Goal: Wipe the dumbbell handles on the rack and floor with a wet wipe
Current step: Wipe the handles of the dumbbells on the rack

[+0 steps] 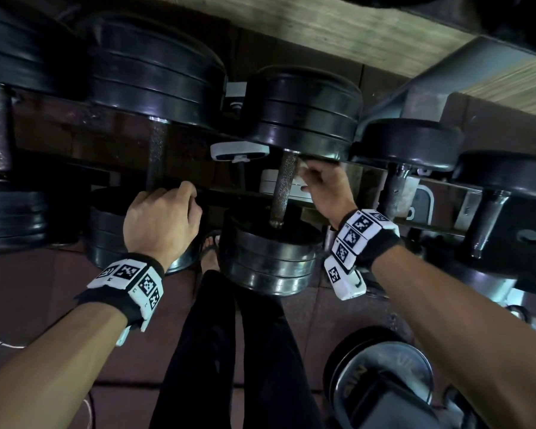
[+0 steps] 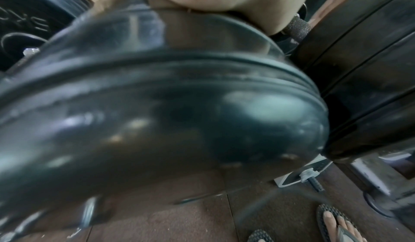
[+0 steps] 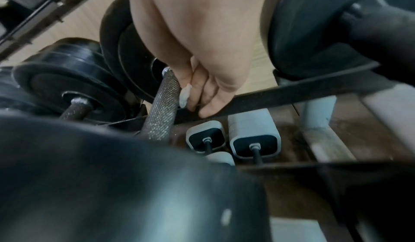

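Dumbbells [image 1: 291,168] lie on the rack [image 1: 365,171]; no writing is legible. Left hand [image 1: 164,218] clenches the handle [image 1: 156,150] left of the middle one [image 1: 283,187]. Right hand [image 1: 325,187] pinches a wipe [image 3: 184,95] against that knurled bar's right side.

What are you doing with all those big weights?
A person is cleaning dumbbells on a rack. The right hand pinches a small white wipe against the rough metal handle of one dumbbell. The left hand grips the handle of the next dumbbell, to its left. More dumbbells sit on either side.
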